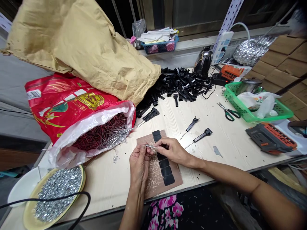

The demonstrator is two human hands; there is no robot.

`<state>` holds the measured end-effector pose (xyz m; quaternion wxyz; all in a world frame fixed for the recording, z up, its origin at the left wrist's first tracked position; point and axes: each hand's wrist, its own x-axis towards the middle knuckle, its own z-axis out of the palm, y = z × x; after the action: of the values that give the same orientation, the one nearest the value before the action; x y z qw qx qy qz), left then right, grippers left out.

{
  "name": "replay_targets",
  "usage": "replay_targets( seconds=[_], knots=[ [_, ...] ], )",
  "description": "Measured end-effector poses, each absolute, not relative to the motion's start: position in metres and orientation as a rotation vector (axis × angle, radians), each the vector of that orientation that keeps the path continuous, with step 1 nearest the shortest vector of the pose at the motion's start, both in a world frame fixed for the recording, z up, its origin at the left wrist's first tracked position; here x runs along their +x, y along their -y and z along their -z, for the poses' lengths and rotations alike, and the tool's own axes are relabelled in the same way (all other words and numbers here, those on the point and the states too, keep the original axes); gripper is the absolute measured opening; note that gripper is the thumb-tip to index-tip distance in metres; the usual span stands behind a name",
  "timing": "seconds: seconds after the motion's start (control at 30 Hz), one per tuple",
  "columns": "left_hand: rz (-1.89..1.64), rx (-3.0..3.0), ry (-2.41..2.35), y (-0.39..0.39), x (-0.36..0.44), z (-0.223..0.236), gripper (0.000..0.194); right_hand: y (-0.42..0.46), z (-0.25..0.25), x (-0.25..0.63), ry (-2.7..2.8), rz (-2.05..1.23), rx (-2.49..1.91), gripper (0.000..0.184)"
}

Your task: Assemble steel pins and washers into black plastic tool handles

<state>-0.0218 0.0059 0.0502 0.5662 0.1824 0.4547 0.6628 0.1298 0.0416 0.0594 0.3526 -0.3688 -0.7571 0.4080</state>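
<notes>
My left hand [140,161] and my right hand [173,150] meet over a brown board [151,190], fingertips pinched together. Between them is a thin silvery metal rod [150,146], held by both hands. Something dark shows under my right fingers, and I cannot make out whether it belongs to the rod. A column of black rounded pads [168,180] runs down the board, partly covered by my right hand. Just beyond lie a black plastic handle with a metal shaft [192,124] and a second such handle [202,135].
Left, a red sack [79,99] spills long metal rods [105,134] below a brown paper bag [91,48]. A yellow bowl [81,183] holds small metal washers. Black plastic pieces [182,83] are heaped at the back. Scissors [229,112], a green basket [259,118] and a battery [273,139] lie right.
</notes>
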Motion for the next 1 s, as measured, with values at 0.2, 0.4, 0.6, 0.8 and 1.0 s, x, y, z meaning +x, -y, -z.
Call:
replay_targets(
  seconds=[0.2, 0.4, 0.6, 0.8, 1.0],
  knots=[
    [-1.402, 0.649, -1.342, -0.002, -0.026, -0.049, 0.027, -0.035, -0.060, 0.135, 2.285, -0.471, -1.013, 0.018],
    [-1.459, 0.661, -1.375, -0.001, -0.024, -0.052, 0.022, -0.039, -0.060, 0.137, 2.112, -1.018, -1.026, 0.015],
    [-1.461, 0.274, -1.103, -0.010, -0.029, -0.050, 0.030, -0.039, -0.063, 0.135, 2.056, -0.884, -1.067, 0.013],
    [-1.524, 0.228, -1.070, -0.007, -0.023, -0.047, 0.028, -0.036, -0.061, 0.128, 2.114, -0.807, -1.087, 0.012],
    [-1.552, 0.235, -1.050, -0.008, -0.018, -0.047, 0.028, -0.037, -0.061, 0.127, 2.121, -0.812, -1.107, 0.012]
  ],
)
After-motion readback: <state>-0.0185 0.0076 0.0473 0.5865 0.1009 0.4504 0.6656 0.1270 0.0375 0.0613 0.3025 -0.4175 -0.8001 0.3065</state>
